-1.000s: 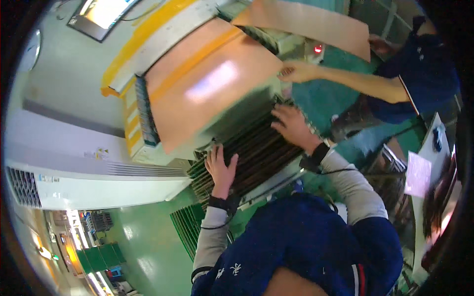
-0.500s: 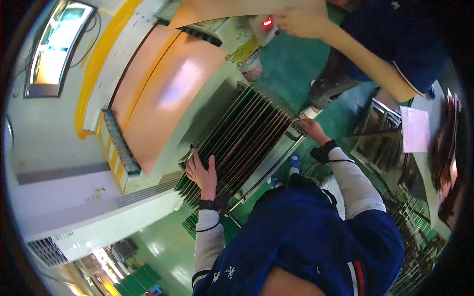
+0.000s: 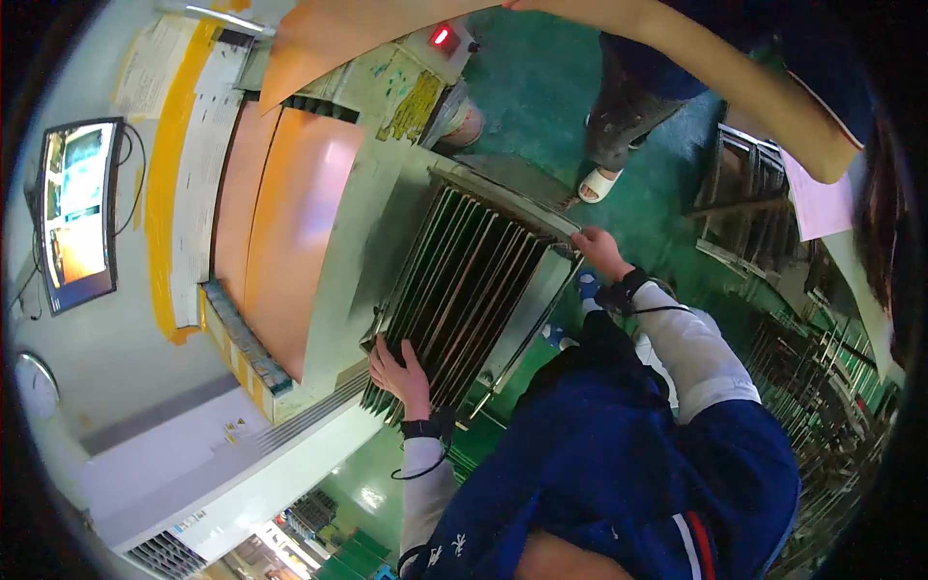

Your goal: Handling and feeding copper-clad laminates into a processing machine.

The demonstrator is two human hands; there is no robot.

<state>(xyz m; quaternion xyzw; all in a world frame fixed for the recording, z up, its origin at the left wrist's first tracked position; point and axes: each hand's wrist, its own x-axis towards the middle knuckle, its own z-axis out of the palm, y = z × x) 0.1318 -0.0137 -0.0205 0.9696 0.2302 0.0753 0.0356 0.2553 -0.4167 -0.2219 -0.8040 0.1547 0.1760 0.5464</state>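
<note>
In front of me stands a metal rack (image 3: 512, 200) with several thin dark panels (image 3: 459, 280) upright in it, side by side. My left hand (image 3: 401, 377) lies at its near left corner, fingers stretched out and apart, touching the panel edges or the frame. At the far right corner, my right hand (image 3: 601, 253) has its fingers curled over the frame. Beside the rack, copper-coloured sheets (image 3: 300, 222) lie on a machine bed. Another person's forearm (image 3: 715, 68) reaches across the top, next to a large copper-coloured sheet (image 3: 338, 43) raised over the bed's far end.
The co-worker's shoe (image 3: 598, 185) is on the green floor beyond the rack. A bucket (image 3: 462, 126) stands by the machine's far corner. More racks (image 3: 749, 208) are at the right. A lit screen (image 3: 79, 213) and a clock (image 3: 37, 387) are at the left.
The view has turned and shifted. The co-worker's arm and raised sheet have moved toward the top edge, taking that hand out of view. Both my hands stay at the rack's corners.
</note>
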